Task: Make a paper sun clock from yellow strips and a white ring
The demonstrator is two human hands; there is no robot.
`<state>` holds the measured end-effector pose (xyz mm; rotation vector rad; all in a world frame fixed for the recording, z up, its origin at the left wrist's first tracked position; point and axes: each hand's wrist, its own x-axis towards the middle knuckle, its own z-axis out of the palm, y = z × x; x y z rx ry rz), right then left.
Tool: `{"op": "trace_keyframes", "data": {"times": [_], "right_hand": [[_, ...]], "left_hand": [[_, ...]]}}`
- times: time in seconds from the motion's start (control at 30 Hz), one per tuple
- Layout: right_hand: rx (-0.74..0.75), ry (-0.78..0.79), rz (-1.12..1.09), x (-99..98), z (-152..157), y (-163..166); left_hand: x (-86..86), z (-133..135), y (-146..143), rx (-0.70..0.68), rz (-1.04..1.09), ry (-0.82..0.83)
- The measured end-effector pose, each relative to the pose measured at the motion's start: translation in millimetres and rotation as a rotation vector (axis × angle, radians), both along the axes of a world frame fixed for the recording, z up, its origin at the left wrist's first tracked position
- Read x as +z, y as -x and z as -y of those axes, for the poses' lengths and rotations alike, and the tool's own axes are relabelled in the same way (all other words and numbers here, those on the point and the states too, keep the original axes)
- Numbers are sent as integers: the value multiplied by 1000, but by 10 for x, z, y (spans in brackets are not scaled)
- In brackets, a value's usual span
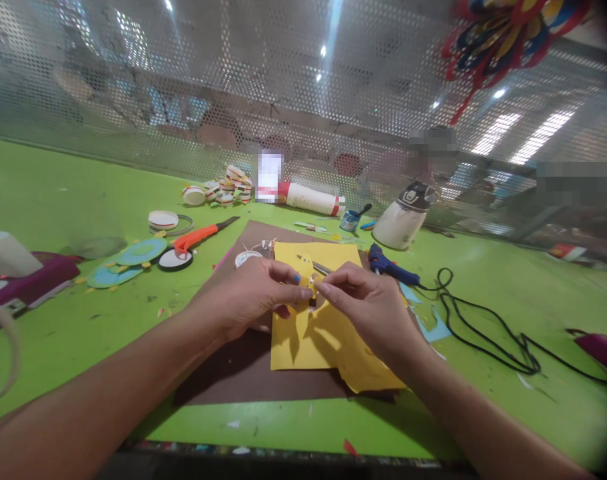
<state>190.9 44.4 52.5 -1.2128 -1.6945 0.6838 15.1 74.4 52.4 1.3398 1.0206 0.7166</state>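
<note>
Yellow ppr [306, 269], blurry jar lbl [350, 222] behind

Over the left side of the yellow sheet [328, 252], the left hand [248, 293] bears a small blue spot [296, 278] at a fingertip; forearms [148, 367] either side of the sheet are bare, tapering toward the wrists

Bright overhead lights [500, 93], shadows across yellow paper [318, 353], perforated screen [183, 107] blurred, edges stretched, right corners dark, pixelated patches [578, 177].

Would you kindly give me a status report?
Left hand and right hand pinch small yellow piece. Yellow sheet beneath. Blue glue gun beyond right hand, not blocking.
</note>
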Motion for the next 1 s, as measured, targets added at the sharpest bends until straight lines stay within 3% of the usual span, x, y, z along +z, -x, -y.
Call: {"op": "trace_keyframes", "data": {"times": [0.37,0.67,0.83,1.0], "right_hand": [[9,30,61,50,17,1],[27,120,-53,32,-8,-42],[33,77,-136,53,-10,-70],[0,-45,-24,66,-8,-75]], "left_hand": [[-6,5,21,-26,-13,11],[32,9,1,33,-1,37],[51,-1,7,69,47,69],[47,0,16,4,8,85]]}}
